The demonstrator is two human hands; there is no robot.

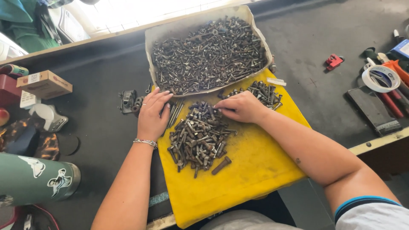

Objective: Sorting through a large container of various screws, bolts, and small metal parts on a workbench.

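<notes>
Both my hands rest on the yellow cloth (pixel 251 170) in the middle of the frame. Left hand (pixel 152 114) lies flat, fingers together, beside the pile of bolts (pixel 198 138). Right hand (pixel 240 107) is curled, fingertips touching the pile's top. Above sits a tray (pixel 159 32) full of bolts.

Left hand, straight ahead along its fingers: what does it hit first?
Probably the near rim of the tray of bolts: the left hand points up and slightly right, fingertips almost at that edge. Depth is unclear.
</notes>
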